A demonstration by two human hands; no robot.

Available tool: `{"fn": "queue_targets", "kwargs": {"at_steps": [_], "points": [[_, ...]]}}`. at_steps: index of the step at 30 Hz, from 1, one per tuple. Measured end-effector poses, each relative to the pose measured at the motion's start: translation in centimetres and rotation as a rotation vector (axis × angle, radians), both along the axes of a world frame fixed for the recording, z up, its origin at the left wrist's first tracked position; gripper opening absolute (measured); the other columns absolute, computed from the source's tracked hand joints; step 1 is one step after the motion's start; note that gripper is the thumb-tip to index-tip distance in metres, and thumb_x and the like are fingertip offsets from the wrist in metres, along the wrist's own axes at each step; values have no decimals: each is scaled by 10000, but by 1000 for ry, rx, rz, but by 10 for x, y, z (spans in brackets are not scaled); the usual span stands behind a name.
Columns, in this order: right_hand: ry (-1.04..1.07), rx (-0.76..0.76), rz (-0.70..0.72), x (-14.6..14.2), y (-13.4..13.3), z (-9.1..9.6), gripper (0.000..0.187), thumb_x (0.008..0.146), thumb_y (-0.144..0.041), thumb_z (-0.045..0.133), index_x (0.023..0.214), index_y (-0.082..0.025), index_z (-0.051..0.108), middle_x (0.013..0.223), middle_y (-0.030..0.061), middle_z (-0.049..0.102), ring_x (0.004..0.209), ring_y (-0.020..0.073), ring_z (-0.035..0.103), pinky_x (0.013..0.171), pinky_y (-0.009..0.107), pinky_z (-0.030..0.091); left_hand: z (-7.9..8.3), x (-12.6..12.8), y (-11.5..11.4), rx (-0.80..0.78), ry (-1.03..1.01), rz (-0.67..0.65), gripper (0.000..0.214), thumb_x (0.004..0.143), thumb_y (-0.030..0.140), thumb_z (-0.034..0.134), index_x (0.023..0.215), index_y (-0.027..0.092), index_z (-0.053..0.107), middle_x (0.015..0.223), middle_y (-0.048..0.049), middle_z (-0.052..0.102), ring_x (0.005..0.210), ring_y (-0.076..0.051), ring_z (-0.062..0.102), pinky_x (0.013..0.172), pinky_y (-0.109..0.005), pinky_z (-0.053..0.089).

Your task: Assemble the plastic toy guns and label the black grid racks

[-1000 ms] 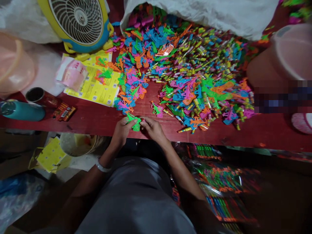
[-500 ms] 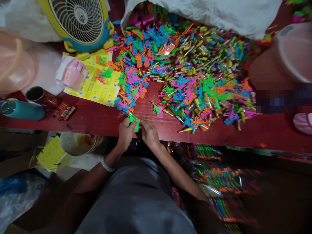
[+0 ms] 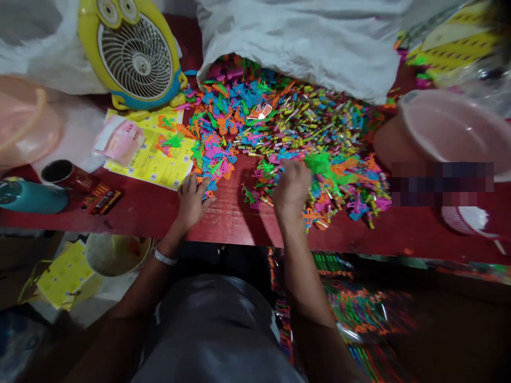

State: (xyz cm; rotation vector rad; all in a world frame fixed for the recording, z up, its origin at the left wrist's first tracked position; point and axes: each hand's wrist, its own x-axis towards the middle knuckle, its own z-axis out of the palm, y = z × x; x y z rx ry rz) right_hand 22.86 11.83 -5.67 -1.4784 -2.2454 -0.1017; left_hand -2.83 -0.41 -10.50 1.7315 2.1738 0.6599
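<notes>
The head view shows a grey shirt (image 3: 223, 330) at bottom centre and, lower right, clear packs of rows of bright plastic pieces (image 3: 359, 311) below the table edge. At lower left a bucket (image 3: 140, 266) stands beside yellow sheets.

Just left of centre, the left hand (image 3: 191, 202) lies palm down, fingers spread and unclenched, at the near edge of a loose heap of plastic pieces (image 3: 215, 151). These are small, thin, openwork shapes in green, orange, pink and blue. The right hand (image 3: 293, 189), right of centre, is blurred above the near side of another heap (image 3: 339, 173) of the same colours; its fingers are bent and partly hidden, so I cannot tell whether they grip anything. Behind it, short, shiny tubes (image 3: 319, 114) with yellow parts lie in a dense spread.

At left, yellow printed sheets (image 3: 167, 167) carry barcodes; a pink packet (image 3: 120, 141) on them bears characters too small to read. Small red boxes (image 3: 101, 198), a dark red can (image 3: 77, 175) and a teal bottle (image 3: 34, 196) sit nearby.

The tabletop (image 3: 223, 226) is red and scuffed. Farther back are a pink basin (image 3: 399, 125) at right, a yellow-and-blue fan (image 3: 142, 64) with cartoon eyes at upper left, and a white sack (image 3: 303, 37) at top centre, its mouth over the pieces.
</notes>
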Motion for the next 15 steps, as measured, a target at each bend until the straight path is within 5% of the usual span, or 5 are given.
{"fn": "queue_targets", "kwargs": {"at_steps": [6,15], "points": [[-273,-305,-65,-95,57,-13,449,962,-40,311,1258,-53,648,1255,263,650,1170,330,566,972,438,419,-10,7,-20,31,104,103,608,926,432,662,1472,178,579,1588,-251,448,1485,-436,393,1184,-598,320],[-363,-346,21,-106,86,-24,443,972,-59,320,1298,-43,619,1207,263,688,1136,333,583,957,432,414,-25,20,-38,83,130,217,548,943,422,621,1448,211,604,1599,-232,454,1502,-415,377,1165,-623,311]]}}
